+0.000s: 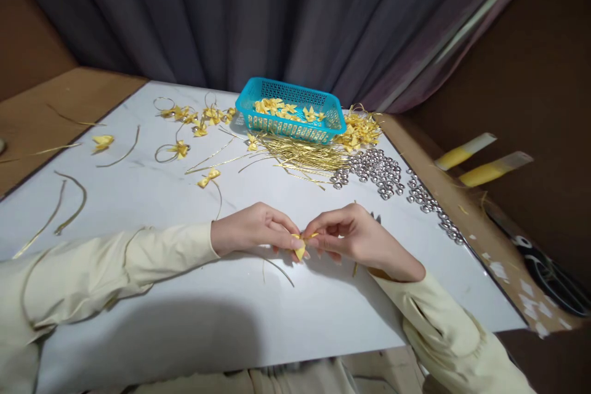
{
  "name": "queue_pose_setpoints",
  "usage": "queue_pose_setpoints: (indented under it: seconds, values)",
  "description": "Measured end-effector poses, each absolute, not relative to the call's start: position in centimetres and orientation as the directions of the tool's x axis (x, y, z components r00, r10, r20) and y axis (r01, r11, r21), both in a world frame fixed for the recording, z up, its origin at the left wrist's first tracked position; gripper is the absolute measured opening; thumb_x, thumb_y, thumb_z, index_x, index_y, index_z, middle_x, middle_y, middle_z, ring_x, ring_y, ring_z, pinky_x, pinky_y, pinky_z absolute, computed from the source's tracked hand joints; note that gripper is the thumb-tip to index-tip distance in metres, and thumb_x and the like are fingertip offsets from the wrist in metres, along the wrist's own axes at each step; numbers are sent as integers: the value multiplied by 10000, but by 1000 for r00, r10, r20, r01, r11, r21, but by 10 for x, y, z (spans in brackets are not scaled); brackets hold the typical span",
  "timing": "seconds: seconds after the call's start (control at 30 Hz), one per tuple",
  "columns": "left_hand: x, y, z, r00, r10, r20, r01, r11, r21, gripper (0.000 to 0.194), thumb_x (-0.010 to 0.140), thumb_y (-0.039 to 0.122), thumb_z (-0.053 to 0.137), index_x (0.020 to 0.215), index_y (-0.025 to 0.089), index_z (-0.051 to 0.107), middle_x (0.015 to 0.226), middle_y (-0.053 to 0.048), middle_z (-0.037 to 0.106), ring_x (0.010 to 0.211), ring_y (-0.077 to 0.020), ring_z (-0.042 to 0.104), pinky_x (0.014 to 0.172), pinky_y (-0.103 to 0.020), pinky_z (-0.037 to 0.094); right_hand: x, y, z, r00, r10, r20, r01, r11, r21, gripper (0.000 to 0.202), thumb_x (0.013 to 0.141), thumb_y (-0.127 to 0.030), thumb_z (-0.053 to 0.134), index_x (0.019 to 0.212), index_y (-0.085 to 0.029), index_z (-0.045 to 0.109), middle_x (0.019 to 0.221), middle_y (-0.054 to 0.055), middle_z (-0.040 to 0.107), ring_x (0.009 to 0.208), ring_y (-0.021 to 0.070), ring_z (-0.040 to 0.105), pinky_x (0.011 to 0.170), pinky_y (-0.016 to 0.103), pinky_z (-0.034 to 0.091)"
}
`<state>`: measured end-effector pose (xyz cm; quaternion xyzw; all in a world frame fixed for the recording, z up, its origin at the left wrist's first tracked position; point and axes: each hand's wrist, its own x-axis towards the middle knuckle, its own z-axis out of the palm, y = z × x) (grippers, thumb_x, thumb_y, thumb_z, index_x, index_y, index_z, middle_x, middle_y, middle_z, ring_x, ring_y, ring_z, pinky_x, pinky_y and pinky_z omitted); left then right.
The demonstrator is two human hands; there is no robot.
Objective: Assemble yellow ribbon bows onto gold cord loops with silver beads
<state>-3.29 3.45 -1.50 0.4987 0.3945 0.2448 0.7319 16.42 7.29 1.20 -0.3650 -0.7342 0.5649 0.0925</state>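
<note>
The left hand (244,229) and right hand (353,235) meet over the white surface (314,320); the fingers (282,239) of both are pinched closed on a yellow bow (300,251) between them. Beyond the left hand lies a loose bow (209,178). Farther back: silver rings (381,173), gold cords (302,154), then a blue basket (336,127) containing bows (273,108).

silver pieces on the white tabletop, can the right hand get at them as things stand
Probably yes: the silver pieces lie beyond the right hand with nothing tall between, though it is pinching a yellow ribbon piece, so it may need to let go first.
</note>
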Motion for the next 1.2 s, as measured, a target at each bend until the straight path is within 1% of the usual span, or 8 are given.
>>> queue_pose_setpoints:
  seconds: [0.1, 0.33, 0.57, 0.8, 1.0, 1.2]
  values:
    - [-32, 33, -16, 545, 764, -344, -2, 412, 911, 198, 685, 275, 690, 794, 112, 659, 776, -74, 715, 706, -159, 633, 650, -266, 429, 164, 73, 11, -718, 637, -281, 431, 90, -898, 205, 739, -296, 635, 776, -102, 689, 515, -2, 569, 378, 48, 427, 387, 171, 357]
    - [-33, 36, -15, 543, 766, -344, 46, 382, 923, 181, 715, 259, 662, 802, 102, 684, 768, -87, 718, 695, -152, 627, 599, -242, 402, 166, 73, 10, -726, 645, -241, 384, 90, -919, 222, 735, -338, 651, 763, -117, 649, 501, -20, 544, 385, 54, 439, 398, 175, 360]
    - [-35, 38, -15, 572, 745, -343, 53, 383, 922, 163, 722, 264, 655, 775, 113, 688, 754, -76, 717, 699, -147, 621, 602, -232, 403, 165, 73, 11, -732, 638, -241, 392, 104, -914, 173, 746, -282, 640, 766, -111, 656, 495, -17, 543, 385, 57, 452, 401, 172, 372]
    - [-36, 39, -16, 582, 735, -348, 51, 394, 918, 160, 728, 265, 661, 791, 122, 694, 765, -66, 719, 701, -132, 620, 619, -220, 413, 164, 72, 11, -712, 655, -253, 395, 76, -916, 254, 723, -357, 661, 775, -109, 673, 485, -19, 535, 388, 58, 446, 393, 175, 366]
    - [-36, 39, -16, 590, 708, -389, 24, 466, 885, 164, 673, 232, 712, 807, 139, 691, 748, -45, 721, 717, -141, 632, 724, -257, 451, 166, 73, 9, -707, 658, -258, 394, 64, -917, 277, 711, -374, 669, 765, -102, 677, 471, -18, 531, 383, 60, 447, 395, 179, 368]
    - [-35, 38, -17, 582, 707, -402, 11, 487, 873, 182, 646, 242, 736, 792, 140, 694, 740, -38, 720, 699, -135, 636, 722, -251, 460, 165, 73, 9, -710, 651, -269, 403, 62, -913, 293, 710, -389, 664, 769, -103, 685, 499, -2, 563, 384, 57, 441, 393, 179, 371]
